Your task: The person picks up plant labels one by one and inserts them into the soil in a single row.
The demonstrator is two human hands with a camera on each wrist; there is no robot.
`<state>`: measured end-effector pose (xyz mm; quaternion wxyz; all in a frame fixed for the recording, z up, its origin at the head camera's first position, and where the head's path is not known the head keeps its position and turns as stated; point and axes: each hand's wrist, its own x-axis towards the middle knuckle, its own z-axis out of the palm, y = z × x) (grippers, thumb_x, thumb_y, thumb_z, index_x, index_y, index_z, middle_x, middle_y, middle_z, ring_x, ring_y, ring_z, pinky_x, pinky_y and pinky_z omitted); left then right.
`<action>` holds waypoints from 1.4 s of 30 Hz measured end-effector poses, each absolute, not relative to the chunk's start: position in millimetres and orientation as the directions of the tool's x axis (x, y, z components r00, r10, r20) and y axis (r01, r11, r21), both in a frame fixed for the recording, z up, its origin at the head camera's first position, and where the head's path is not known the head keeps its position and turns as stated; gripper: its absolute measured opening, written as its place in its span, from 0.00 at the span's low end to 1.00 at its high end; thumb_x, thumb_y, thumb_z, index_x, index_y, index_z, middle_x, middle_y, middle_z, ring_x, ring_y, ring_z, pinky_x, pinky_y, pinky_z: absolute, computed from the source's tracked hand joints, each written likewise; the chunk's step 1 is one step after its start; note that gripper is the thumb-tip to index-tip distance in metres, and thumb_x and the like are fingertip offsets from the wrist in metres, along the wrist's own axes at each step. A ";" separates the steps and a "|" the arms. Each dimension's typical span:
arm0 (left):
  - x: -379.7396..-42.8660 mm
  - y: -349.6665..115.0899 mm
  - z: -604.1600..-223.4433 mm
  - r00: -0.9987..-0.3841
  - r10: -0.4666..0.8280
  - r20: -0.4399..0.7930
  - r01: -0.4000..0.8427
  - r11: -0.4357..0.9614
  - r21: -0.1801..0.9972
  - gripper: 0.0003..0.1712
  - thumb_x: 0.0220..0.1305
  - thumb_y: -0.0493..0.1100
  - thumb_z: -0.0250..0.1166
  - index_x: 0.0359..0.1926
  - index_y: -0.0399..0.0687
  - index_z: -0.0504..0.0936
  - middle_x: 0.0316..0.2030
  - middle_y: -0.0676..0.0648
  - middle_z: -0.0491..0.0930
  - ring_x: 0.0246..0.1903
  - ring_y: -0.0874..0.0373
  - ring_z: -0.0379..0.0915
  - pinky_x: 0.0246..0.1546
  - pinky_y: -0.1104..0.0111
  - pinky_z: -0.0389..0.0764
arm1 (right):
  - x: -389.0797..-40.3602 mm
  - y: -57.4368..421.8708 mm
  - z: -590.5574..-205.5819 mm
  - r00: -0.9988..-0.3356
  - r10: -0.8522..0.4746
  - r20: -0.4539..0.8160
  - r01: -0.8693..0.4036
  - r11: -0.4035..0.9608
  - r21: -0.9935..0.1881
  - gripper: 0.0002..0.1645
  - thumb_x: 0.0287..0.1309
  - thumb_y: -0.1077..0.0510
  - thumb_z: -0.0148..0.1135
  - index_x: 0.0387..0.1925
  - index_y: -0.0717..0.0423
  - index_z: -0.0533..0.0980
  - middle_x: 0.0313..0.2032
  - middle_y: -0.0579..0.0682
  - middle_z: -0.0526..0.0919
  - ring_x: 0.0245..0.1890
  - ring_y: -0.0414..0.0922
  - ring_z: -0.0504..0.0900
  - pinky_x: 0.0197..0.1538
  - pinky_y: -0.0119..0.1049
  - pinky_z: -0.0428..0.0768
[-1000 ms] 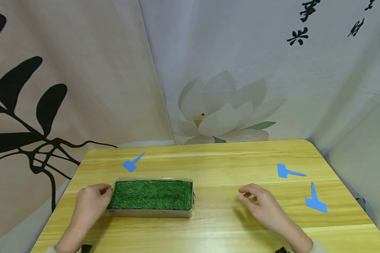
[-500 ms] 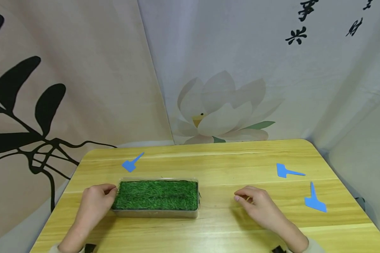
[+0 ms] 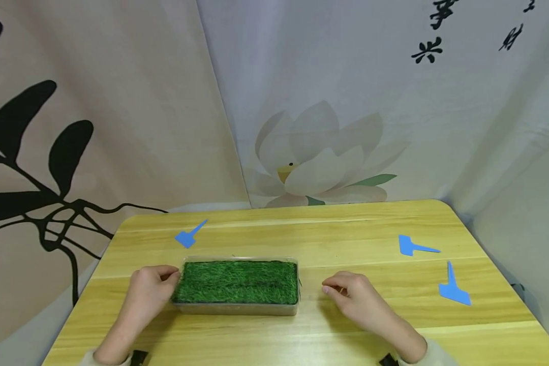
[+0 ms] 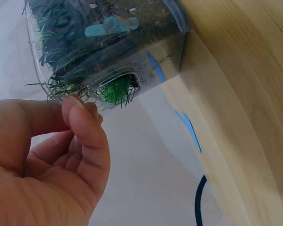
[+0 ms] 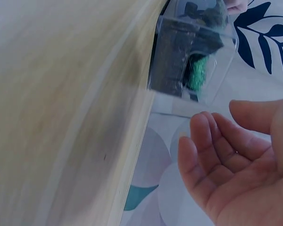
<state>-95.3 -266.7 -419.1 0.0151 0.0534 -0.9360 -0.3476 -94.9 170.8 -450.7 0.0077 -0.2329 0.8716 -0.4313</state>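
The plastic box (image 3: 238, 309) of green grass (image 3: 240, 282) sits flat on the table (image 3: 329, 234). At its left end, the left hand (image 3: 154, 287) has thumb and forefinger pinched together on the rim. Beyond its right end, well short of touching it, the right hand (image 3: 354, 295) holds nothing, the thumb apart from loosely bent fingers.

The step in hand looks like shifting or steadying the box from one end. The wall is thin, clear plastic, so a light, level pinch kept low should serve better than lifting, which could tip it. Bringing the right hand to the opposite end would help keep it square.

As for edges, the table's back edge lies behind the box with a fair margin; its front edge is out of view. The widest room is to the right of the box, though the right hand stands in that path. One blue tag (image 3: 186, 239) lies behind the box's left end; the upper tag (image 3: 407, 246) and the lower tag (image 3: 453, 292) lie farther right, past the right hand.
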 end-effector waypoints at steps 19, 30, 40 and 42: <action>-91.6 -246.5 -421.3 -0.994 -0.092 -0.055 -0.104 0.695 0.712 0.12 0.69 0.34 0.67 0.48 0.29 0.88 0.38 0.39 0.90 0.33 0.56 0.84 0.30 0.67 0.81 | -92.8 154.8 -455.9 -0.871 -0.443 0.213 -0.433 0.484 -0.761 0.06 0.66 0.67 0.68 0.40 0.59 0.88 0.35 0.47 0.88 0.32 0.33 0.80 0.36 0.31 0.83; -90.9 -235.8 -422.3 -0.994 -0.082 -0.073 -0.109 0.652 0.751 0.12 0.69 0.34 0.67 0.49 0.29 0.88 0.36 0.42 0.89 0.28 0.58 0.82 0.28 0.68 0.80 | -93.0 164.7 -454.5 -0.898 -0.418 0.141 -0.357 0.499 -0.790 0.08 0.72 0.61 0.64 0.41 0.56 0.89 0.33 0.42 0.87 0.26 0.33 0.75 0.30 0.32 0.80; -88.3 -221.9 -424.6 -0.995 -0.060 -0.085 -0.104 0.611 0.785 0.12 0.70 0.33 0.67 0.50 0.28 0.87 0.30 0.45 0.88 0.22 0.55 0.79 0.21 0.67 0.76 | -95.6 177.5 -446.8 -0.929 -0.368 0.033 -0.242 0.539 -0.807 0.09 0.70 0.60 0.66 0.43 0.59 0.89 0.35 0.46 0.90 0.22 0.35 0.75 0.28 0.33 0.80; -87.7 -219.3 -424.6 -0.995 -0.053 -0.089 -0.103 0.601 0.792 0.13 0.71 0.33 0.66 0.51 0.28 0.87 0.29 0.46 0.88 0.21 0.54 0.79 0.20 0.67 0.76 | -95.8 179.9 -443.8 -0.932 -0.363 0.007 -0.218 0.545 -0.810 0.09 0.70 0.59 0.66 0.43 0.59 0.89 0.34 0.45 0.90 0.20 0.34 0.73 0.26 0.32 0.78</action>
